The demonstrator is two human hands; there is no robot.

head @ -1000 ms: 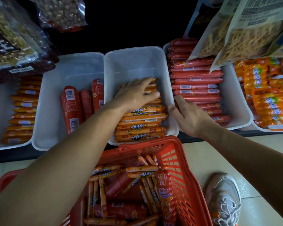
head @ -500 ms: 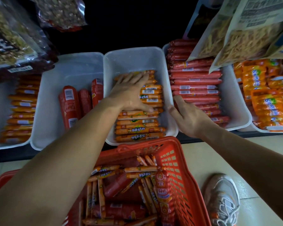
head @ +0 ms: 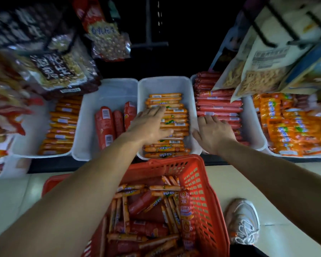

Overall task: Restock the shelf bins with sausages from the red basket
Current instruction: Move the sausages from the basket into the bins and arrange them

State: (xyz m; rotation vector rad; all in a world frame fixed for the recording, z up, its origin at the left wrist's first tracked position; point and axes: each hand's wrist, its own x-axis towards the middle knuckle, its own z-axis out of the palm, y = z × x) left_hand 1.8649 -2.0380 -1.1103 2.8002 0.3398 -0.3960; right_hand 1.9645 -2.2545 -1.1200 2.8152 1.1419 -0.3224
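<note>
Pressing a flat left hand (head: pixel 150 125) onto the thin orange-wrapped sausages (head: pixel 174 115) stacked in the middle white plastic shelf bin (head: pixel 165 86), a person restocking a shop shelf appeared to be levelling the pile. The fingers were straight, close together and holding nothing. The left forearm reached forward over the red plastic mesh basket (head: pixel 202 191), which stood on the floor just below the shelf edge. It held a jumble of loose basket sausages (head: pixel 156 201), thin orange ones and thicker red ones, a sign the job was far from done. The right hand (head: pixel 214 133) lay palm down where the middle bin met the right-hand white bin (head: pixel 252 127) of long red sausages (head: pixel 219 103). Its fingers were spread and relaxed over those red sticks, the thumb pointed toward the middle bin's wall, and it gripped nothing visible. The step seemed best done with light, even pressure, easing the orange sticks back toward the bare rear wall and keeping them crosswise like their neighbours. The right hand could steady the bin against sliding. Too hard a push risked rolling the front sticks over the low rim. A white bin of thick red sausages (head: pixel 107 91) on the left showed plenty of bare floor.
</note>
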